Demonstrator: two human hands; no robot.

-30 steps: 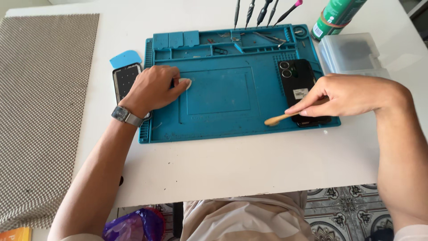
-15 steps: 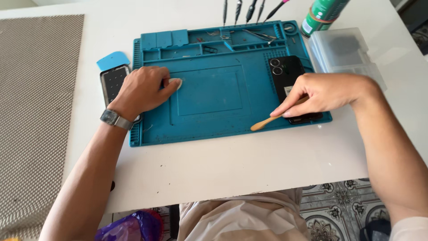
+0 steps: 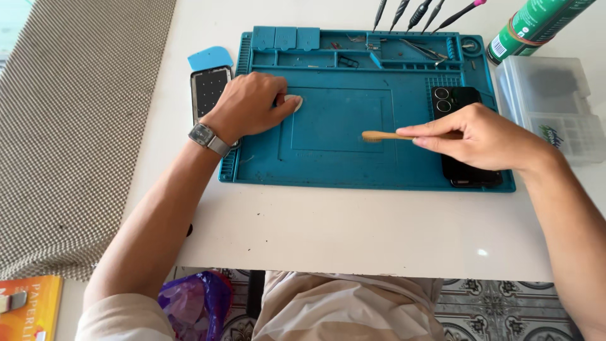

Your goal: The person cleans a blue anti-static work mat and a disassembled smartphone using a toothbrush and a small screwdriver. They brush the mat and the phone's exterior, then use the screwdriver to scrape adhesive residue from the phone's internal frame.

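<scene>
My left hand, with a watch on the wrist, rests on the left part of the blue repair mat and pinches a small white pad against it. My right hand holds a wooden brush by its handle, the bristled end pointing left over the mat's middle. Under that hand lies a black phone, back side up with its camera lenses showing.
A phone frame and a blue plastic pick lie left of the mat. Several screwdrivers stand behind it. A green bottle and a clear plastic parts box sit at right. A woven mat covers the left.
My right hand lifted the brush from the mat's front right edge and swung it left over the centre. The left hand stayed on the white pad.
</scene>
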